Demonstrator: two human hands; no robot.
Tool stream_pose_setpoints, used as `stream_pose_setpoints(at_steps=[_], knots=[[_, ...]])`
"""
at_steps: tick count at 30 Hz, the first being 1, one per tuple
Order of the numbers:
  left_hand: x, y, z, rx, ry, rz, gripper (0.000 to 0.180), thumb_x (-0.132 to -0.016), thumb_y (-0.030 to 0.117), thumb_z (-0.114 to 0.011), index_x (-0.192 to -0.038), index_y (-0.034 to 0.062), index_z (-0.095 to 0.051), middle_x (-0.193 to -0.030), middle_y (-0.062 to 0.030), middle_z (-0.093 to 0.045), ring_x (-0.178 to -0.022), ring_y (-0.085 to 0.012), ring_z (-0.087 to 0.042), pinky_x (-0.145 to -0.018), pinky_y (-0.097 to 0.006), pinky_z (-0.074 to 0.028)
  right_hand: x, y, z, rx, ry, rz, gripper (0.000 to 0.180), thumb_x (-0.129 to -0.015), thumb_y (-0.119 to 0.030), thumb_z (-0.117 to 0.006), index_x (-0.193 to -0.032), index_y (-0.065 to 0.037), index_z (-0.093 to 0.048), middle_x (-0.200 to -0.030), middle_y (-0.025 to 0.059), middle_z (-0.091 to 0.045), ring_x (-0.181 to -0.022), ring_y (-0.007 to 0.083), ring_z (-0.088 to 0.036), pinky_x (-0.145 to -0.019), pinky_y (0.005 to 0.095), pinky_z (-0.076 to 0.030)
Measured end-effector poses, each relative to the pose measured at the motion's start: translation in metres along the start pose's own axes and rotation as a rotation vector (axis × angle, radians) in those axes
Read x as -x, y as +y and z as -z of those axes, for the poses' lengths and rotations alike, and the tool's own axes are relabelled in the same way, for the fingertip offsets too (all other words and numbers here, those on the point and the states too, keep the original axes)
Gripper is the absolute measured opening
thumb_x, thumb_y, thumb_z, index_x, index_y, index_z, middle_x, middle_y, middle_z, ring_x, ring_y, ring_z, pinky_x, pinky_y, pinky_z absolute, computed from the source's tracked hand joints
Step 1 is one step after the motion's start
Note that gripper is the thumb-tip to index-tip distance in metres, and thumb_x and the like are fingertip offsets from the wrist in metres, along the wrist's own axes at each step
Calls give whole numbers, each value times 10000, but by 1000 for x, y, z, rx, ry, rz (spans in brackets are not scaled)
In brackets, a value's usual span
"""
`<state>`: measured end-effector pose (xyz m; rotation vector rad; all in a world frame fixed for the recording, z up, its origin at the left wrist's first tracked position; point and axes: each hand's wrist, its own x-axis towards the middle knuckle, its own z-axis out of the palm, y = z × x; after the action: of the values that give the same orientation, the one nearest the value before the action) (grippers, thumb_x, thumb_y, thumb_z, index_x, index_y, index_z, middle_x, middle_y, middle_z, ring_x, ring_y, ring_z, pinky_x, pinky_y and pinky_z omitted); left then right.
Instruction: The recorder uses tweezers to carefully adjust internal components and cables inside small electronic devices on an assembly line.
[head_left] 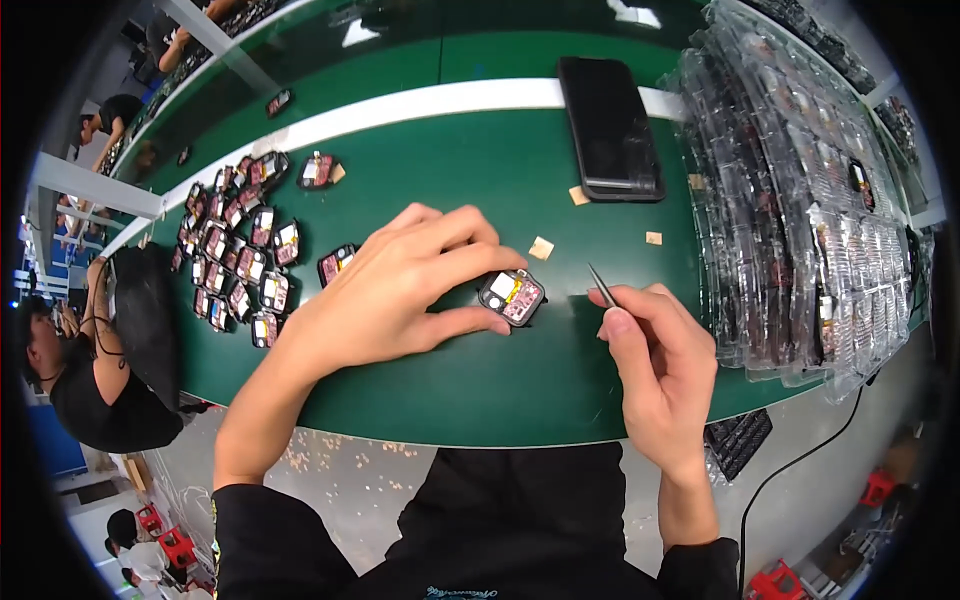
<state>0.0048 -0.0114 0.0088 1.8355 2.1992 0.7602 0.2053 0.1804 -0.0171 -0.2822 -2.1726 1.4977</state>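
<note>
Green workbench [470, 380], open watch case [512, 296], cluster of watch cases [240, 255], black phone [610, 128], stacked clear trays [800, 200]

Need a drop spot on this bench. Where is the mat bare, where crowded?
Bare: green mat along the near edge below both hands, and between the phone and the left watch-case cluster. Crowded: that cluster, and the clear tray stacks at right.

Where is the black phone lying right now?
In the head view the black phone lies face up at the far side of the green table, right of centre, across the white stripe, beside the stacked clear trays.
</note>
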Motion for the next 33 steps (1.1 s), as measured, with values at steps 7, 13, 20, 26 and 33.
stream_pose_setpoints(at_steps=[7, 13, 20, 26, 33], knots=[[3, 9, -11, 163, 7, -20, 562, -775, 295, -949, -1258, 83, -756, -948, -14, -708, -808, -234, -576, -853, -349, -448, -8, -3, 8, -59, -64, -83, 33, -924, 44, -794, -956, 49, -788, -722, 21, -660, -575, 26, -515, -505, 222, -335], [1, 4, -16, 180, 20, -44, 553, -745, 303, -960, -1210, 55, -793, -884, -33, -700, -760, -226, -609, -840, -346, -442, -13, 7, 11, 74, -116, -23, 52, -836, 36, -809, -864, 30, -766, -646, 8, -614, -510, 39, -496, -472, 239, -318], [-1, 1, -16, 191, 6, -23, 586, -705, 333, -967, -1178, 25, -808, -853, -48, -709, -800, -215, -649, -840, -343, -444, -15, 1, 6, 161, -150, 30, 76, -810, 66, -803, -877, 34, -791, -650, 12, -611, -540, 38, -486, -498, 231, -315], [-3, 4, -17, 152, -6, -11, 644, -677, 367, -978, -1193, 24, -804, -833, -25, -689, -743, -180, -581, -772, -317, -422, -13, 4, 4, 218, -117, 78, 123, -794, 68, -824, -908, 28, -805, -643, 6, -591, -508, 44, -458, -478, 233, -290], [-4, 6, -18, 162, 30, 43, 642, -650, 380, -1004, -1147, 33, -796, -779, -4, -641, -660, -133, -513, -748, -295, -396, -8, 8, 3, 337, -30, 256, 265, -740, 83, -859, -992, 6, -844, -702, 3, -624, -489, 44, -433, -462, 244, -292]])
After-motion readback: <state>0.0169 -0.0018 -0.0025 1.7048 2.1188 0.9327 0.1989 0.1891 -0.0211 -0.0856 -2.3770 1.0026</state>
